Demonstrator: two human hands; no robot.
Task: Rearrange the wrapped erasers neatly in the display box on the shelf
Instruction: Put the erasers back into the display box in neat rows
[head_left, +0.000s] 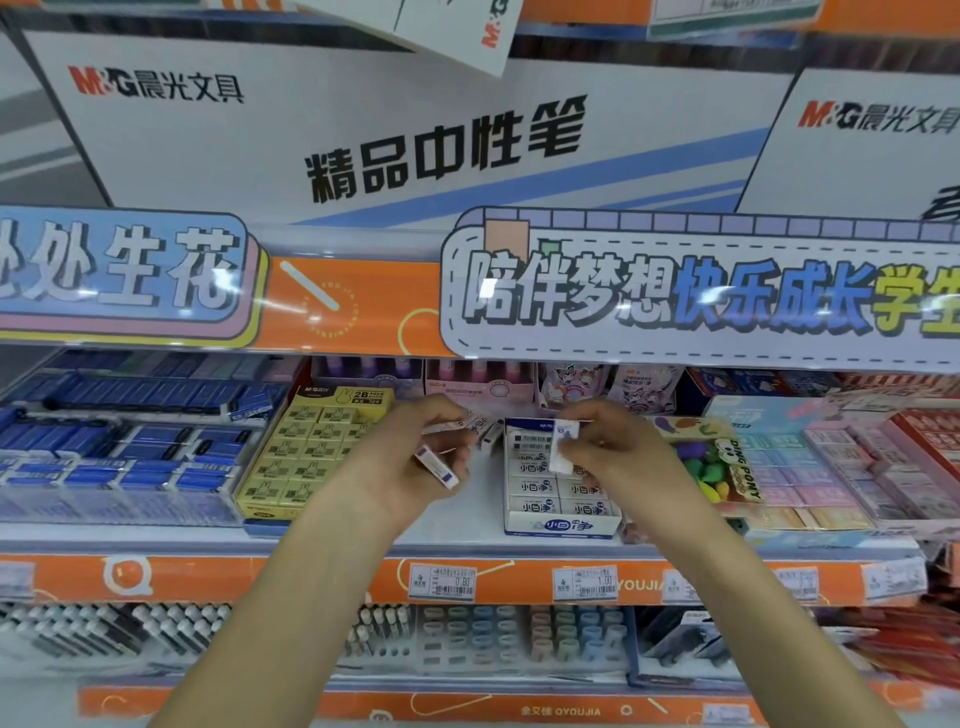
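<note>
Two bare forearms reach up from the lower edge of the frame toward the middle shelf (332, 540), converging as they rise. The left hand (415, 457) is raised with its back to the camera, wrist bent slightly inward; its fingers are curled closed around a small stack of wrapped erasers (437, 466), one white-and-blue end poking out below the palm and more sticking out past the fingertips toward the right. The right hand (608, 447) hovers just over the rear half of the display box (563, 525), fingers bent and drawn together, thumb and forefinger pinching a single wrapped eraser (563, 447) held upright on its end, just above the rows below.

The display box, white with blue print, sits on the shelf between the two hands and slightly to the right. Inside it, white erasers lie flat in two columns, labels up, filling the front; the rear rows are partly hidden by the right hand.

A yellow eraser box (306, 457) stands just to the left, and blue packs (130, 457) lie beyond it. Price tags (441, 582) line the orange shelf edge.
</note>
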